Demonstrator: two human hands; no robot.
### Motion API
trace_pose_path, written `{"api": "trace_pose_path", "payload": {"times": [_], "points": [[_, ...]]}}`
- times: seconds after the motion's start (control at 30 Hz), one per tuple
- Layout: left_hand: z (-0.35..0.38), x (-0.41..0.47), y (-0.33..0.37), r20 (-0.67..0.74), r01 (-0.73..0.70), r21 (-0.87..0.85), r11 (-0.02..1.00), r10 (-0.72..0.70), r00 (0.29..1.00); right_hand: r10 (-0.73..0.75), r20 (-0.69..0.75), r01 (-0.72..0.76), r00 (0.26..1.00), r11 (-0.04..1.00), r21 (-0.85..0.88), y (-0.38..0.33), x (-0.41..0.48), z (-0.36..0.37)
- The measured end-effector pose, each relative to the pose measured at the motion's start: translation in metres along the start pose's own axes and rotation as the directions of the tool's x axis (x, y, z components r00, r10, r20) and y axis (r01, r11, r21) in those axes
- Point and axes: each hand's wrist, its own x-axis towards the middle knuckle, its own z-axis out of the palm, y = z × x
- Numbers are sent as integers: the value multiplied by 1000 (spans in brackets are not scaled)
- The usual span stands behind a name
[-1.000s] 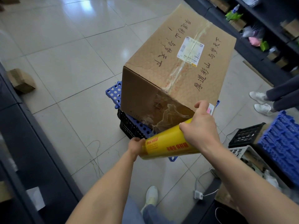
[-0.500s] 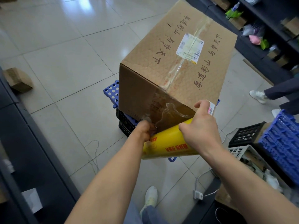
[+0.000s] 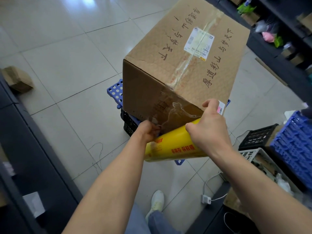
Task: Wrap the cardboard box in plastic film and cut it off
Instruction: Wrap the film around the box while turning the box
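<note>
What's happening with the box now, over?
Right hand grips film roll. Left hand pinches film against cardboard box. Box on crates; film uncut.

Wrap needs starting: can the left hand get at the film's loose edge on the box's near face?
Probably yes: the left hand seems to pinch the plastic film at the box's lower corner, nothing between.

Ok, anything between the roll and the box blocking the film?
Nothing visible. The film lies on the near face of the box; the left hand holds it there, the right hand grips the roll just below.
</note>
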Motion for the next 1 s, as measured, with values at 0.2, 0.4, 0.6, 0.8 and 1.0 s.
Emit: {"api": "trace_pose_path", "payload": {"times": [0.2, 0.4, 0.6, 0.8, 1.0], "points": [[-9, 2, 0, -90, 5, 276, 961, 20, 996, -2, 18, 3, 1000, 1000, -7, -2, -1, 0], [4, 0, -5, 155, -41, 166, 985, 15, 988, 8, 17, -8, 1000, 1000, -22, -4, 0, 0], [-19, 7, -12, -129, -77, 274, 959, 116, 985, 8, 23, -7, 1000, 1000, -22, -6, 1, 0], [-54, 14, -67, -202, 111, 339, 934, -43, 978, 14, 22, -13, 1000, 999, -33, -8, 1, 0], [-59, 20, -86, -149, 180, 134, 974, -160, 976, 5, 5, -5, 1000, 999, -46, -9, 3, 0]]}}
